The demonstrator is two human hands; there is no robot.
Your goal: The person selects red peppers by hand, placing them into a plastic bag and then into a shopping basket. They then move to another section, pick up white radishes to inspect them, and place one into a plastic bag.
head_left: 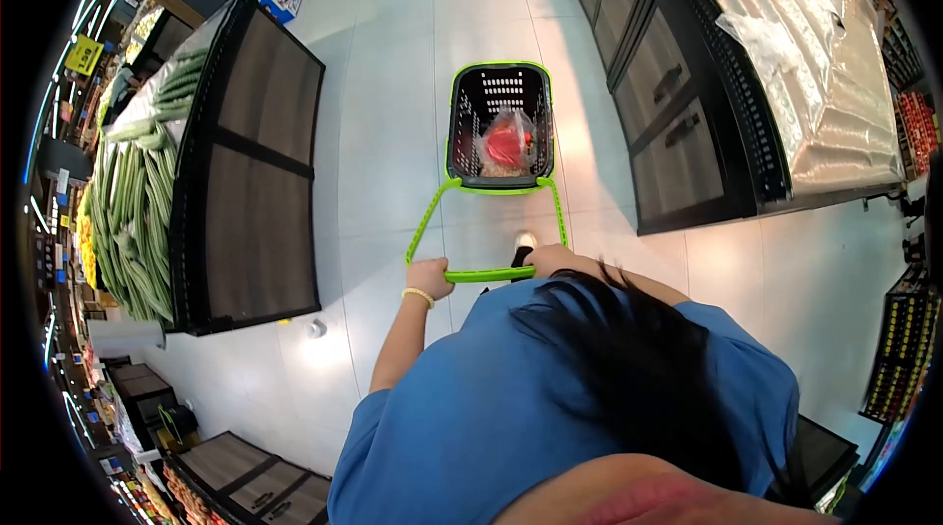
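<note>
On pale tiled floor (393, 132) between produce stands (246, 162): left hand (429, 279), right hand (553, 257) clamped on green handle (486, 275) (basket (466, 132) ahead).

left arm (398, 348) was bare below a short blue sleeve (393, 427), stretched forward, nearly straight. left hand (429, 279) sat out front, knuckles up, fingers curled tight in a grip, with a yellow band (417, 295) on the wrist. right arm (638, 284) was bent, forearm angled in ahead of the chest. right hand (552, 258) was level with the left and apart from it. its fingers were hidden, so couldn't tell the grip.
</note>
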